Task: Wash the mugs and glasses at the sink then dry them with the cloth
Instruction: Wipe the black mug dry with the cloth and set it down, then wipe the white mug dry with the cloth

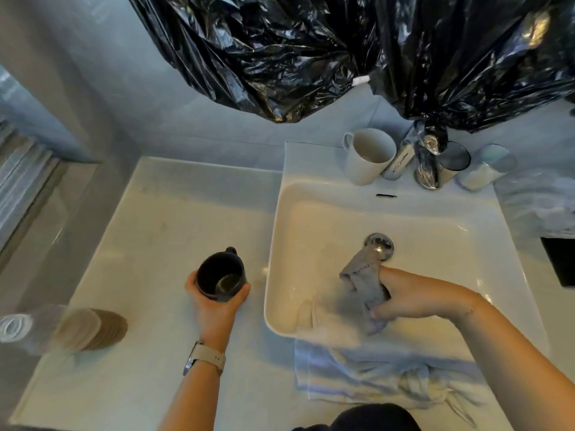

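Both forearms bare, no sleeves in view. Left wrist has a watch (203, 357): pale beige strap, looks like smooth rubber, with a dark case edge showing on the left side of the wrist. Right wrist and both hands carry nothing, no rings visible. Dark clothing (370, 419) at near edge, blurred, can't tell the garment.

Home bathroom: white basin (485, 244), chrome tap (401, 160), vanity counter (149, 219).

Tap (427, 157) perhaps hemmed by mug (368, 155), glasses (455, 164).
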{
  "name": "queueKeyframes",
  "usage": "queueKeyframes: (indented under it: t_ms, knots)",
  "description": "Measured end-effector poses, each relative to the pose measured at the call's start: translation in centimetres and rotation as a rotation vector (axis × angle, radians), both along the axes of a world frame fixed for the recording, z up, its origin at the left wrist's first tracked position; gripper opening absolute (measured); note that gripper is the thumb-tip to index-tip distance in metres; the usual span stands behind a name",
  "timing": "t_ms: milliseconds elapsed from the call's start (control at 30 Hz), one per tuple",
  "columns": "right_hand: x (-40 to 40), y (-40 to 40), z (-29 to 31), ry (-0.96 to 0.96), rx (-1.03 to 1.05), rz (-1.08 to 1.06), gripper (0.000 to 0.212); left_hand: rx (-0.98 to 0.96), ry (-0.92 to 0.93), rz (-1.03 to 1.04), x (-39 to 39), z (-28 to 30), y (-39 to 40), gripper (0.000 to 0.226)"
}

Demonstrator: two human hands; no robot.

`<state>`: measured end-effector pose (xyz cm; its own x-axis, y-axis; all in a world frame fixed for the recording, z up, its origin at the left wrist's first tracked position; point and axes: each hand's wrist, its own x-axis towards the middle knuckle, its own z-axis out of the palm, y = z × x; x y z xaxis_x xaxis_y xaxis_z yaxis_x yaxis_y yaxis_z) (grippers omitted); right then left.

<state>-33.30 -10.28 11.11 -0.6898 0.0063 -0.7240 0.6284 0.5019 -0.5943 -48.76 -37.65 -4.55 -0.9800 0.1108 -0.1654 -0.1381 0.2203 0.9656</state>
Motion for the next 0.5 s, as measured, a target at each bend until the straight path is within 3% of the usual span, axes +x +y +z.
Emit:
queueKeyframes:
  t_ms: [133,300,500]
  knots:
    - [0.7,-0.2,-0.6,0.012,-0.348,-0.193,0.041,0.009,-0.012,-0.009,0.1,-1.5,-0.1,0.099]
    - [1.6,-0.1,-2.3,0.221,-0.466,-0.532,0.061,-0.017,-0.012,0.011,1.1,-1.9,-0.4,0.1]
    - [2.1,-0.1,-2.1,0.454,-0.167,-0.612,0.034,-0.167,-0.104,-0.05,1.5,1.0,-1.9,0.111]
